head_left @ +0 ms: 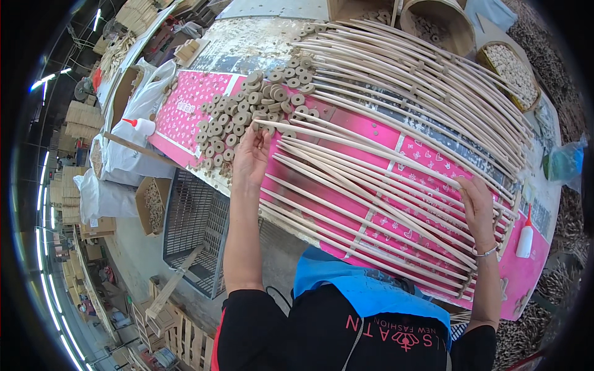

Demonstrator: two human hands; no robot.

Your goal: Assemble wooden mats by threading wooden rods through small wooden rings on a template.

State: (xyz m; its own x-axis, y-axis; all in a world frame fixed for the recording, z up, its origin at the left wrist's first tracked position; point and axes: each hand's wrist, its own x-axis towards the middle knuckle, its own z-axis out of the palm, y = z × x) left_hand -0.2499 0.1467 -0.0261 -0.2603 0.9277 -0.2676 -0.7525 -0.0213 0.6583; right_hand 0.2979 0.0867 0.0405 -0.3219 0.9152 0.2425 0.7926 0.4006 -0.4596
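Observation:
A long, thin wooden rod (371, 148) stretches between my hands above the other rods. The fingers of my left hand (252, 154) are closed around its left end, beside a heap of grey-brown discs with centre holes (241, 112). My right hand (477, 207) grips the same rod near its other end, fingers bent around it. Beneath it, a row of loose rods (427, 234) lies across the pink patterned sheet (507, 275), some crossing each other. Discs sit on several rods near their right ends. Whether a disc is on the held rod's left tip, I cannot tell.
Farther back lies another batch of rods (396, 68) with discs on them. A glue bottle (525, 241) stands at the right, another (143, 127) at the left edge. A basket of pale pieces (508, 71) sits at the back right. A grey plastic crate (195, 229) stands below the table's left side.

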